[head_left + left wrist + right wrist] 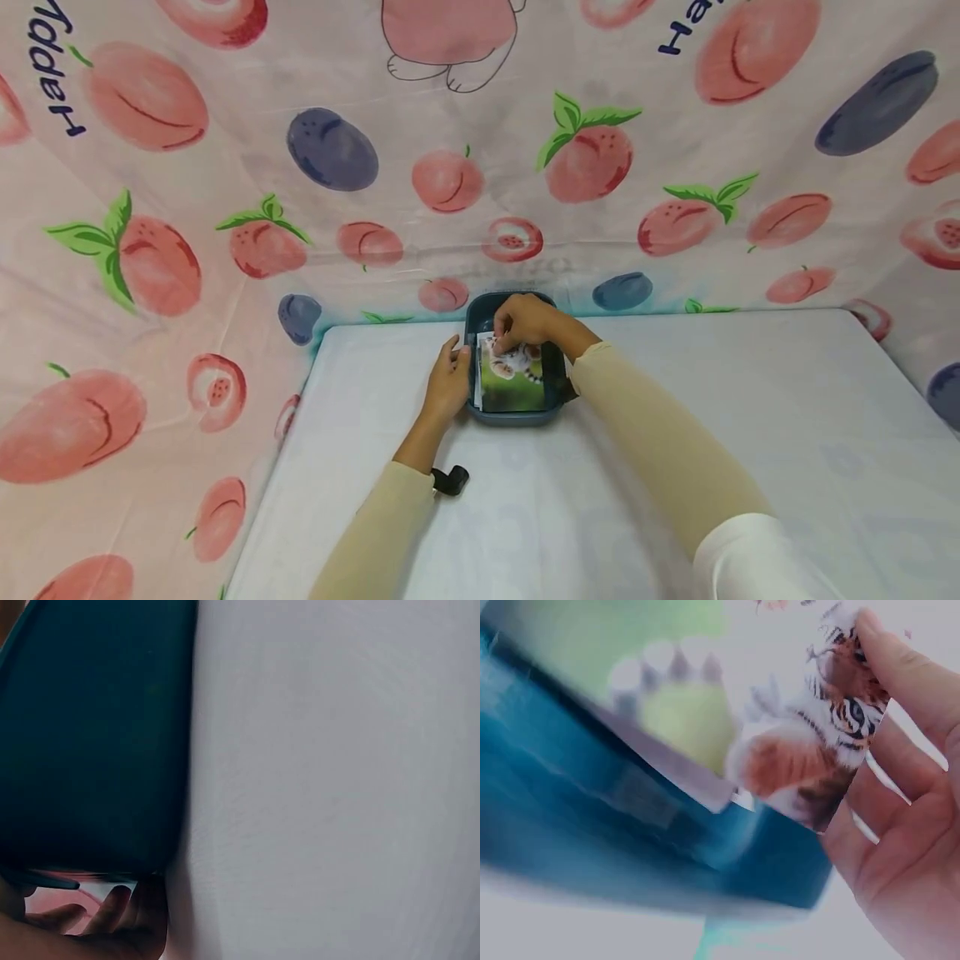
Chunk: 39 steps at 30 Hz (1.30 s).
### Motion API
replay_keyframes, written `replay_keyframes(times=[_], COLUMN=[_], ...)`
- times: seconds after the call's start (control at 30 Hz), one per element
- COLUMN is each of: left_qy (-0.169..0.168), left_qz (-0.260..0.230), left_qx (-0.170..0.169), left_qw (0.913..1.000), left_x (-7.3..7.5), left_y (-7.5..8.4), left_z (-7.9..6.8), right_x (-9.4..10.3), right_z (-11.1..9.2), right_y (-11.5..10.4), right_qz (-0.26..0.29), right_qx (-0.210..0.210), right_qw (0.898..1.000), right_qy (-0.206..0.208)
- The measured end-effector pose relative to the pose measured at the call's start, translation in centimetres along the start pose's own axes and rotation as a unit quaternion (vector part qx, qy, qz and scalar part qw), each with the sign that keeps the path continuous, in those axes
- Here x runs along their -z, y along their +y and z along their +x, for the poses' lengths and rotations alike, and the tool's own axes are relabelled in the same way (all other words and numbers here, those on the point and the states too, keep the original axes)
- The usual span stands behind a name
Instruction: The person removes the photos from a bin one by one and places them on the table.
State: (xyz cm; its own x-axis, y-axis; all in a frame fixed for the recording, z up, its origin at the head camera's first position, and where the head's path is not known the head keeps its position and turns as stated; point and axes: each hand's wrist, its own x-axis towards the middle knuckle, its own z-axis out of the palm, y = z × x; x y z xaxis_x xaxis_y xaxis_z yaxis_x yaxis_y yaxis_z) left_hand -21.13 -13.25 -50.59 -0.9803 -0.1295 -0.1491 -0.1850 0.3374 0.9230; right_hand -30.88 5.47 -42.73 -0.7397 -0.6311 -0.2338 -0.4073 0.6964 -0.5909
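Observation:
A dark teal plastic bin (517,419) stands at the back of the white table with a stack of picture cards (512,395) inside. My right hand (525,320) reaches over its far end. In the right wrist view, the right thumb (900,667) lies on the front of a tiger picture card (832,724), and the fingers are behind it, pinching its edge. Whether more than one card is in that pinch cannot be told. My left hand (448,379) rests against the bin's left side, its fingers loosely bent beside the wall (90,750).
The white tabletop (375,375) spreads to both sides of the bin. Behind it hangs a peach-patterned cloth (450,125), meeting the table's back edge just past the bin. A black strap piece (452,481) sits at the left wrist.

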Motion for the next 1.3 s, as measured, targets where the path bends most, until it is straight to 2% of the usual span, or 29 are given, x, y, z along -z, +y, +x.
replay_keyframes(times=[0.17, 0.3, 0.47, 0.57, 0.67, 0.8, 0.97, 1.1, 1.3], left_qy=[0.001, -0.004, -0.007, -0.007, -0.007, -0.006, -0.003, -0.002, -0.008], left_qz=[0.011, 0.012, 0.011, 0.011, 0.014, 0.016, 0.018, 0.018, 0.016], left_qx=[-0.006, -0.014, -0.011, -0.007, -0.007, -0.005, -0.003, -0.004, -0.005], left_qw=[0.9999, 0.9998, 0.9999, 0.9999, 0.9999, 0.9998, 0.9998, 0.9998, 0.9998], left_x=[0.0, 0.0, 0.0, 0.0, 0.0, 0.0, 0.3, 0.3, 0.1], left_y=[-0.1, -0.2, -0.2, -0.1, -0.1, 0.0, 0.1, 0.1, 0.1], left_z=[0.0, -0.1, -0.2, -0.3, -0.3, -0.2, -0.2, -0.3, -0.4], right_x=[1.8, 3.7, 6.1, 7.0, 7.4, 6.5, 3.4, 1.4, 0.1], right_z=[-1.9, -4.1, -7.1, -8.7, -9.9, -10.6, -9.4, -8.2, -7.5], right_y=[0.2, 0.6, 2.1, 4.0, 6.5, 10.1, 13.6, 14.8, 15.6], right_qz=[0.063, 0.131, 0.165, 0.170, 0.155, 0.131, 0.118, 0.121, 0.091], right_qx=[0.035, 0.028, -0.009, -0.040, -0.073, -0.100, -0.106, -0.099, -0.097], right_qw=[0.997, 0.988, 0.976, 0.969, 0.967, 0.970, 0.974, 0.975, 0.975], right_qy=[0.037, 0.072, 0.144, 0.175, 0.191, 0.180, 0.159, 0.160, 0.180])
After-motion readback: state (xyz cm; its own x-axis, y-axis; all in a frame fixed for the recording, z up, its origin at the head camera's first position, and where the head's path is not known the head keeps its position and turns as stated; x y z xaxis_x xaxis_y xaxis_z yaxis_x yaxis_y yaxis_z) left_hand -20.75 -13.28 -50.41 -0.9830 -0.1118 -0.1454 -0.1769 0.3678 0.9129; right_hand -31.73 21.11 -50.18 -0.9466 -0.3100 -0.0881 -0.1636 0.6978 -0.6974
